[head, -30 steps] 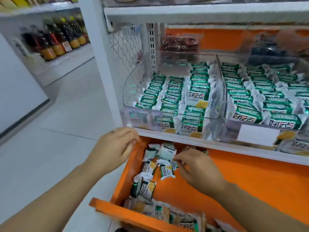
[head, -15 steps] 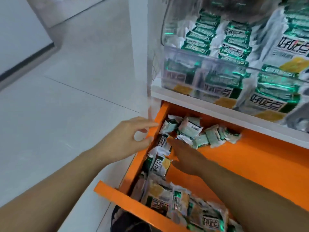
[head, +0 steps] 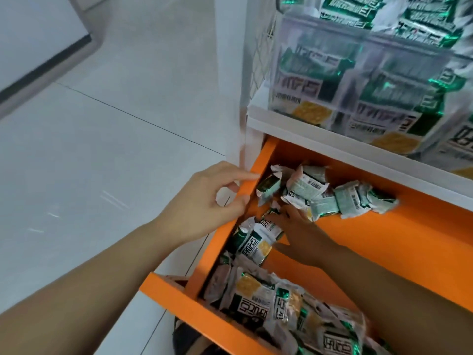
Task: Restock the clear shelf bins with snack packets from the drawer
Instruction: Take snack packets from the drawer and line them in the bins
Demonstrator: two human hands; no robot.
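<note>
The black characters 好吃点 stand on the white face of the packet lying just below the fingers of the right hand. The same three characters show, turned sideways, on the front packets in the drawer, nearer than the fingers. Beyond the fingertips, the upturned packets carry barcode labels with digits too small to read. The print seen through the bin is too blurred to read.
</note>
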